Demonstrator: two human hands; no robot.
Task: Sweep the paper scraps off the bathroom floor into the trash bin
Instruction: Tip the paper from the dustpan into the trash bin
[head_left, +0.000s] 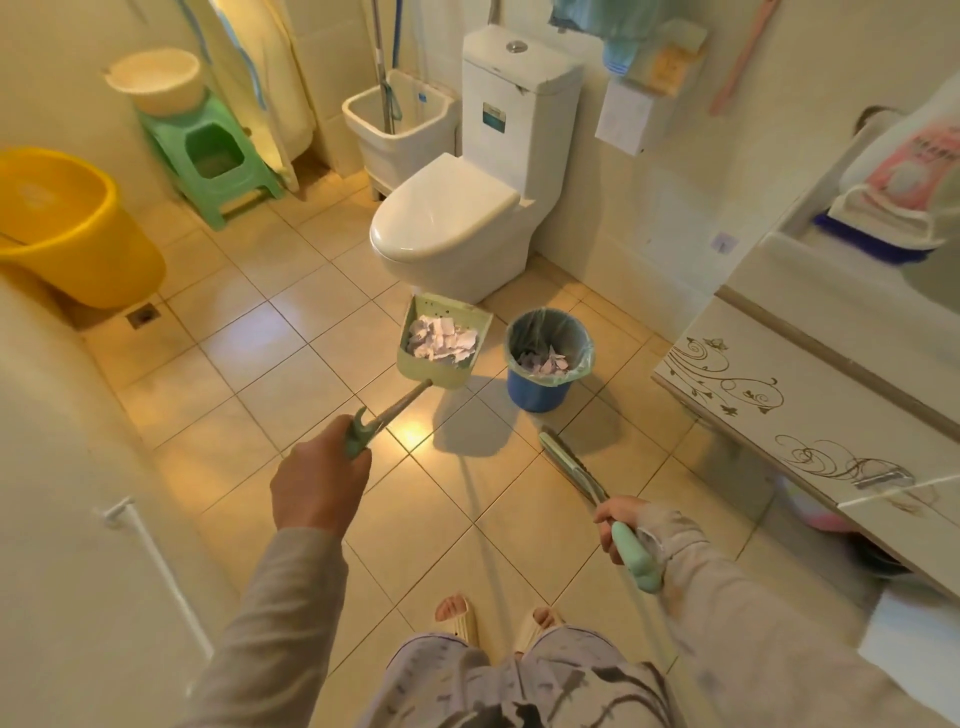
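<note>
Left hand (319, 480) is clamping the dustpan (441, 340) handle, right hand (621, 525) gripping the broom (571, 462) — scraps (441, 338) should be tipping slowly, lip over the trash bin (549, 358).

left hand (319, 486): dustpan (441, 349) with scraps (441, 338); right hand (621, 522): broom (574, 465)

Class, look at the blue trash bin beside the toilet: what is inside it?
The trash bin holds a thin plastic liner and a layer of paper scraps. The scraps cover the bottom, so anything beneath them cannot be seen.
</note>
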